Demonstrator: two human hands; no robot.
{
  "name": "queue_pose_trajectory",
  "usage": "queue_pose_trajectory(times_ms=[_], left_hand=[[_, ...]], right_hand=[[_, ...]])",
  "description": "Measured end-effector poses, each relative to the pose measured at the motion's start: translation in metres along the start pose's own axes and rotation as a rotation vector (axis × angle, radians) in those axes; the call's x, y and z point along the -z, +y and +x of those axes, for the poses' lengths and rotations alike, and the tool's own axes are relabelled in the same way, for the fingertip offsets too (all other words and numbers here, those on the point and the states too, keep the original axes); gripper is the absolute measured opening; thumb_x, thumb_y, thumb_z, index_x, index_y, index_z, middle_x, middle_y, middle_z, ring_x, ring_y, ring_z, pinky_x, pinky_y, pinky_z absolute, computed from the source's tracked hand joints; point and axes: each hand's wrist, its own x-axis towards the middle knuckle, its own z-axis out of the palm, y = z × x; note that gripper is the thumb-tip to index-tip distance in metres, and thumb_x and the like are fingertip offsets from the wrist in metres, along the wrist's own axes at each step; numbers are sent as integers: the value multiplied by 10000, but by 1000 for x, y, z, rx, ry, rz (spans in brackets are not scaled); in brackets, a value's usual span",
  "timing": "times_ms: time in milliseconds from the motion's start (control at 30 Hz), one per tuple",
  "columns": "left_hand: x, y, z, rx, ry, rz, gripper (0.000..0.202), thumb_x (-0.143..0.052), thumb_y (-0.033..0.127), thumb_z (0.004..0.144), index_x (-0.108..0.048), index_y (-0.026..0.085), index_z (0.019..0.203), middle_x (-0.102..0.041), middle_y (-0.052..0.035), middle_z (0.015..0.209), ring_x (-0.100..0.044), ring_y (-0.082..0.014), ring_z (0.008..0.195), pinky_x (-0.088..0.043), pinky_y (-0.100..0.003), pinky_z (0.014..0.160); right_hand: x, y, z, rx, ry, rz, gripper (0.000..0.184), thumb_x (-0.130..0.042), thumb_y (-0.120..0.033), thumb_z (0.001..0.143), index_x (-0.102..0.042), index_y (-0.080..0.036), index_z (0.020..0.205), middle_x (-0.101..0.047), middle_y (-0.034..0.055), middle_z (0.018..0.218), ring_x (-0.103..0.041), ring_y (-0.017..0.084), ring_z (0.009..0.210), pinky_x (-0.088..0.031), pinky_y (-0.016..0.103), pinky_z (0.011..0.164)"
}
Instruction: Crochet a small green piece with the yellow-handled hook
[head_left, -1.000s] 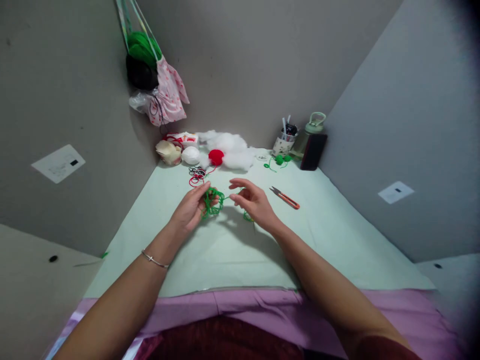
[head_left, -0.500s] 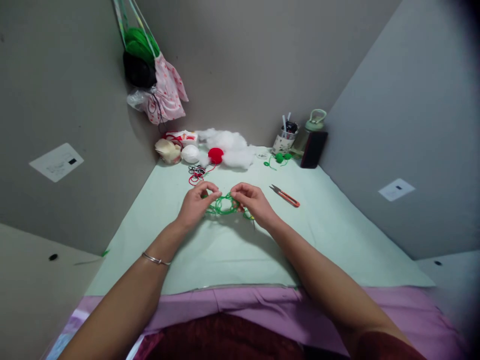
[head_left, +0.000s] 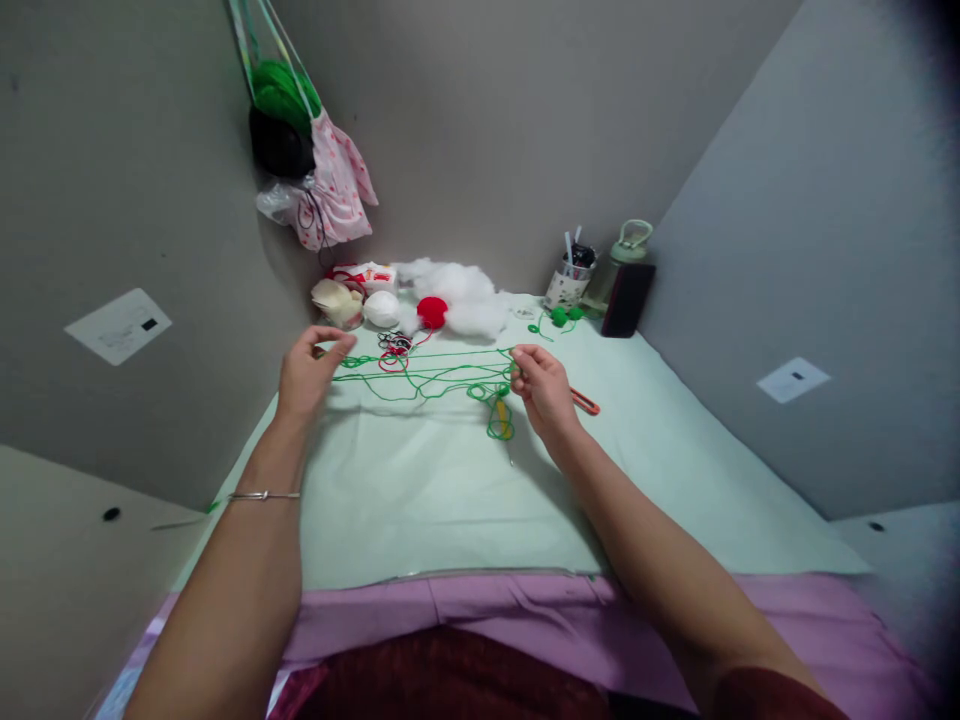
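Well behind cloth edge [head_left: 495,573], hands [head_left: 306,378] [head_left: 543,388] span yarn [head_left: 420,375] (partly slack).

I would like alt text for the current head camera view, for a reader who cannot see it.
A person's left hand and right hand hold strands of green yarn, some straight and some slack, spread between them over a pale table. An orange-handled tool lies partly hidden behind the right hand; a red ball and white stuffing sit at the back.
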Motion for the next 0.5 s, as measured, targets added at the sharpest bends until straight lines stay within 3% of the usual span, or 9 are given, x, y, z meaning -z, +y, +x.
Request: queue_pose_trajectory(times_ms=[67, 133, 233, 333, 433, 500], left_hand=[[-3, -2, -1, -53, -43, 94, 329, -957, 160, 515, -722, 212, 739, -705, 33, 841, -576, -150, 812, -422, -212, 693], [-4, -6, -1, -47, -67, 52, 328, -955, 100, 468, -712, 204, 663, -743, 9, 864, -605, -177, 870, -444, -224, 722], [1, -11, 4, -46, 34, -62, 220, -875, 179, 690, -662, 205, 644, -680, 27, 707, -548, -133, 684, -391, -207, 578], [16, -5, 12, -35, 164, -275, 279, -654, 262, 953, -570, 210, 692, -629, 46, 661, -448, -79, 504, -271, -184, 431], [25, 8, 15, 37, 150, -481, 346, -510, 218, 1048, -517, 196, 702, -642, 20, 675, -449, -50, 453, -264, -152, 382], [23, 16, 12, 94, 104, -584, 385, -440, 186, 1080, -526, 181, 704, -633, 14, 670, -456, -28, 444, -278, -118, 374]], right_hand=[[1, 0, 0, 1, 1, 2, 384, -849, -466, 666, -617, -220, 847, -533, -85, 572, -444, 57, 475, -311, 179, 433], [1, 1, 0, -1, -13, -3, 396, -853, -480, 667, -621, -224, 861, -544, -87, 571, -451, 58, 472, -314, 177, 437], [0, 2, -1, -13, -67, -28, 398, -845, -511, 677, -653, -218, 865, -609, -55, 606, -487, 72, 495, -351, 192, 457], [0, 5, 0, -10, -103, -76, 394, -825, -521, 701, -696, -200, 887, -727, 20, 778, -573, 95, 578, -419, 217, 508], [5, 7, 4, 31, -74, -140, 370, -803, -476, 721, -704, -207, 955, -757, 41, 950, -611, 100, 640, -441, 224, 537], [8, 8, 7, 61, -59, -190, 345, -775, -454, 741, -693, -211, 970, -750, 30, 942, -596, 95, 628, -429, 221, 531]])
